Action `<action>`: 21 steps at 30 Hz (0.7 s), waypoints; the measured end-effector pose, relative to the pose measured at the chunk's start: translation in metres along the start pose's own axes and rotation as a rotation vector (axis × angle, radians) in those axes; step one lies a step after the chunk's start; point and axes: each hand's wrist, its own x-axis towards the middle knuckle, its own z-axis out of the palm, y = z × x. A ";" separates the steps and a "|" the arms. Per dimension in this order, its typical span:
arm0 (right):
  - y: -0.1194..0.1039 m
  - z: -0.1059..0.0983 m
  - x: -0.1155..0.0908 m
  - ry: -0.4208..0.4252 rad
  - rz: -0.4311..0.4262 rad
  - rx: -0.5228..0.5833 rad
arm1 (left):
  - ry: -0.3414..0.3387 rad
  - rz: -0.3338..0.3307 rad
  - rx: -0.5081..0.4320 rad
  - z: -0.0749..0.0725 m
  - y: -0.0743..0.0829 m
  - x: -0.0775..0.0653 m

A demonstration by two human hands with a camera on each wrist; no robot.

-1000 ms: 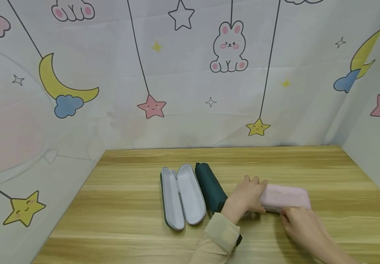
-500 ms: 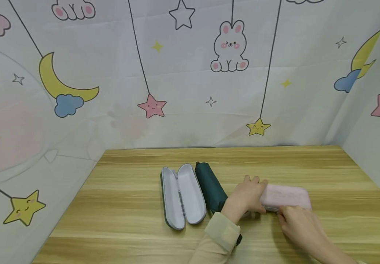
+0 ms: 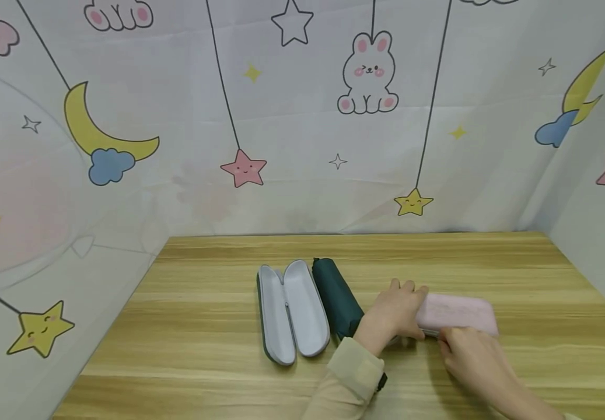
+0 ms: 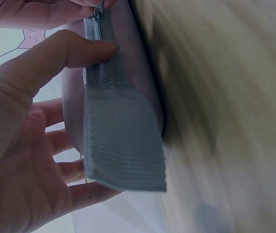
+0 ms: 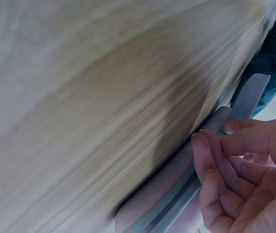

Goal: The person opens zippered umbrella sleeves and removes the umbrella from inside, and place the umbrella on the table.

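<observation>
A long pink zippered case [image 3: 457, 312] lies on the table at right of centre. My left hand [image 3: 394, 312] grips its left end, with the thumb pressed on the grey zipper tape [image 4: 105, 73] and the fingers behind the case. A loose grey fabric tab [image 4: 124, 138] sticks out past that end. At the front side my right hand [image 3: 472, 356] pinches at the zipper slider [image 4: 98, 14], its fingers close to the left thumb. Behind the right hand, the zipper [image 5: 169, 206] shows two grey strips with a dark line between them.
A dark green folded umbrella [image 3: 336, 297] lies just left of my left wrist, partly hidden by it. Left of that stands an open case [image 3: 304, 315] with pale grey lining. A printed cloth [image 3: 291, 116] walls the table's back and sides.
My right hand has slid a little to the left along the front of the pink case. The left hand keeps its hold at the left end.
</observation>
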 end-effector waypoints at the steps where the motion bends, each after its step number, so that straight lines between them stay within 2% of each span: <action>1: -0.001 0.000 0.000 -0.002 0.000 0.001 | 0.000 0.001 0.001 0.000 0.000 0.000; 21: -0.006 0.003 0.004 0.009 0.000 0.029 | 0.020 -0.003 0.000 -0.002 0.001 0.001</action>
